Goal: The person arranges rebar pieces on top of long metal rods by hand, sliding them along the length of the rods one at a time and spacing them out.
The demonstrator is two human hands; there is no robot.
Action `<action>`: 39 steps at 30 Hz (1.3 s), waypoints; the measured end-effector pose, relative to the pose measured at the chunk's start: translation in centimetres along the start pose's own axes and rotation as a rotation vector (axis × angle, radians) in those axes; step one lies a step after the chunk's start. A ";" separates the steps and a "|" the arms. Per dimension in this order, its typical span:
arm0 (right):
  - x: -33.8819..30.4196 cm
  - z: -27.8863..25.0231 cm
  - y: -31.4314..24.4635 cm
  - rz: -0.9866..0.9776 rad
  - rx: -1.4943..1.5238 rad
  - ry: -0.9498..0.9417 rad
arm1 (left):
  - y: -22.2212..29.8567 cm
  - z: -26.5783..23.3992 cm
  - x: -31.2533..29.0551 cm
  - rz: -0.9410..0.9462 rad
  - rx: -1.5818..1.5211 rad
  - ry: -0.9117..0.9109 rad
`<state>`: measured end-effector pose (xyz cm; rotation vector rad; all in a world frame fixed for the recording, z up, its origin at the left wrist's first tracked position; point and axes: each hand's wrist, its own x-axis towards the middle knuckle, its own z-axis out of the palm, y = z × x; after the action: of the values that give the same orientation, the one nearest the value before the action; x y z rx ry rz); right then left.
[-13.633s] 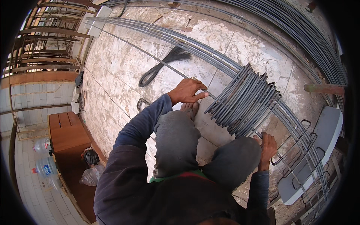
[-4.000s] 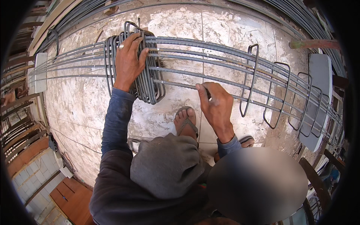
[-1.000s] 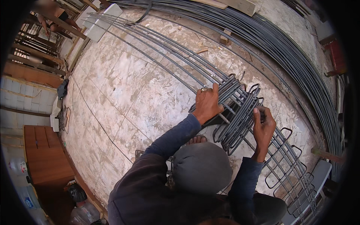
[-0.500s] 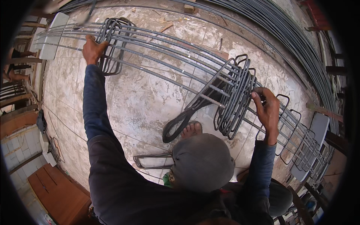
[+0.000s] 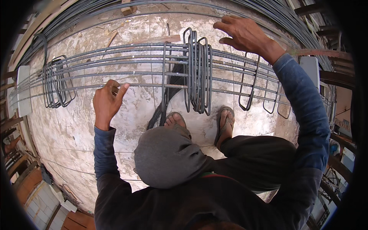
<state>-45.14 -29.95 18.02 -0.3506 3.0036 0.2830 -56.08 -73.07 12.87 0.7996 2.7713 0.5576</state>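
Several long ribbed steel rebars [image 5: 149, 73] run across from left to right. My left hand [image 5: 106, 102] is at the nearest bar, its fingers curled on it and the thumb lying along it. Beyond the far bars, right of centre, my right hand [image 5: 249, 35] hangs with its fingers apart and nothing in them. Between my hands, a tight cluster of rectangular steel stirrups [image 5: 198, 73] hangs round the bars. Another bunch of stirrups [image 5: 57, 82] sits at the left, and single stirrups [image 5: 251, 86] are spaced out at the right.
A pale support [image 5: 23, 103] stands beneath the bars' left end, another pale block [image 5: 309, 73] near the right. Thin black wire [image 5: 158, 115] lies in a bundle below the bars. Long steel rods [image 5: 253, 13] line the far side. A grey cap [image 5: 168, 157] covers part of the floor.
The view has shifted to the right. My left hand has left the left stirrup bunch for the nearest bar. My right hand has moved from the middle stirrups to beyond the far bars.
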 end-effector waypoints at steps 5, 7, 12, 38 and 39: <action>3.5 1.3 -2.3 -0.001 0.485 -0.057 | 0.3 11.3 -10.6 -0.442 -0.647 0.037; 5.6 2.3 -1.5 0.055 0.657 0.002 | 0.7 15.3 -12.0 -0.757 -1.285 -0.134; 11.7 4.1 -4.7 0.113 1.084 -0.371 | 3.5 19.6 -12.8 -1.047 -2.180 -0.291; 12.2 8.5 -4.5 0.259 1.103 -0.601 | 11.6 22.5 -8.8 -0.955 -2.551 -0.646; 12.4 8.5 -5.0 0.248 1.095 -0.579 | 11.5 22.7 -8.9 -0.934 -2.585 -0.631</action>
<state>-55.30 -35.77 7.30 0.1892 2.1780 -1.0147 -36.66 -62.15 -2.24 -0.7488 0.1089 1.8770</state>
